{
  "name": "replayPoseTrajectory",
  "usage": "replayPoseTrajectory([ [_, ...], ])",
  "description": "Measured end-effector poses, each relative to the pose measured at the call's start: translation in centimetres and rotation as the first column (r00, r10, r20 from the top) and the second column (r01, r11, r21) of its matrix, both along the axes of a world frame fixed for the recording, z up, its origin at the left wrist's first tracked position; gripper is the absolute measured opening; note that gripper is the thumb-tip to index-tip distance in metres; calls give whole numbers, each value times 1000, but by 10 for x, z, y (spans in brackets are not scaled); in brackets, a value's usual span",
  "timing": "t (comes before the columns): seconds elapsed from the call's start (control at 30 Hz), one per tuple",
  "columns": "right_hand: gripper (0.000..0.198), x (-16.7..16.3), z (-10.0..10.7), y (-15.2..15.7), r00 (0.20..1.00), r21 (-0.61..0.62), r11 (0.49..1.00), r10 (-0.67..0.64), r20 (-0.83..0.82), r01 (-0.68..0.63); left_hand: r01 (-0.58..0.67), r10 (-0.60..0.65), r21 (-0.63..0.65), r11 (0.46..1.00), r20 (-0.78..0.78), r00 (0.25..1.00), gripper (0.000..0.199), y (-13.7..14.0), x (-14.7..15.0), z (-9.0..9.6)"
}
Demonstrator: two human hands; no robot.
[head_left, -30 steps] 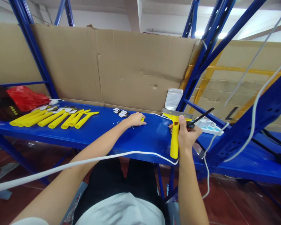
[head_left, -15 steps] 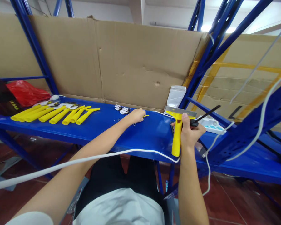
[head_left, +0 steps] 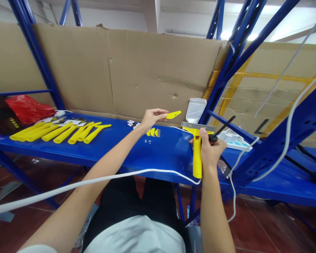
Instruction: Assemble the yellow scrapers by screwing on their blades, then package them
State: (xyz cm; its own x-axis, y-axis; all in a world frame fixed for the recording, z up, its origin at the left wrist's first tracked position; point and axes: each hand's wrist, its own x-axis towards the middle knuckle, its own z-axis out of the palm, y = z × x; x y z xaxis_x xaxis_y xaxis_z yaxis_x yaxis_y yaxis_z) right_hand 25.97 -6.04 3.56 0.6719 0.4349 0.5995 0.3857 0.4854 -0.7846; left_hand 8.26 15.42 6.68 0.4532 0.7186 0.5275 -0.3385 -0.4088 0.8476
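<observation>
My left hand (head_left: 154, 118) pinches a flat yellow plastic piece (head_left: 173, 115) with small holes, raised above the blue shelf (head_left: 116, 149). Below it lie several similar yellow pieces (head_left: 152, 132), a few tiny screws (head_left: 148, 142) and a small stack of black-and-white pieces (head_left: 133, 124). My right hand (head_left: 210, 147) is closed around a yellow-handled scraper (head_left: 197, 154), its metal blade (head_left: 198, 125) at the top and the handle hanging down. The same hand also holds a screwdriver with a black shaft (head_left: 226, 126), which points up and right.
Several yellow scraper handles (head_left: 60, 133) lie in a row on the left, near a red plastic bag (head_left: 28, 107). A white cable (head_left: 94, 178) crosses before me. An open white box (head_left: 196, 110) stands by the blue rack post (head_left: 226, 80); cardboard (head_left: 147, 70) backs the shelf.
My left hand has risen from the shelf with a yellow piece, uncovering the other yellow pieces beneath. My right hand still holds the scraper and screwdriver in nearly the same place.
</observation>
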Motion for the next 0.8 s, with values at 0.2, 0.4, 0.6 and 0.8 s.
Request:
replayPoseTrajectory([
  [0.2,63,0,6,-3,1000,-140,990,30,-10,-31,187,-170,-135,973,132,977,41,-19,2,8],
  [0.4,64,-1,6,1,997,-226,971,81,17,-75,346,-337,-116,931,93,937,46,-43,7,10],
  [0.6,57,-1,4,4,996,-217,975,67,64,-52,281,-280,17,960,-32,959,43,-64,18,0],
  [0.8,47,-3,5,3,993,-208,977,67,99,-45,278,-277,30,960,-22,961,44,-64,25,-9],
])
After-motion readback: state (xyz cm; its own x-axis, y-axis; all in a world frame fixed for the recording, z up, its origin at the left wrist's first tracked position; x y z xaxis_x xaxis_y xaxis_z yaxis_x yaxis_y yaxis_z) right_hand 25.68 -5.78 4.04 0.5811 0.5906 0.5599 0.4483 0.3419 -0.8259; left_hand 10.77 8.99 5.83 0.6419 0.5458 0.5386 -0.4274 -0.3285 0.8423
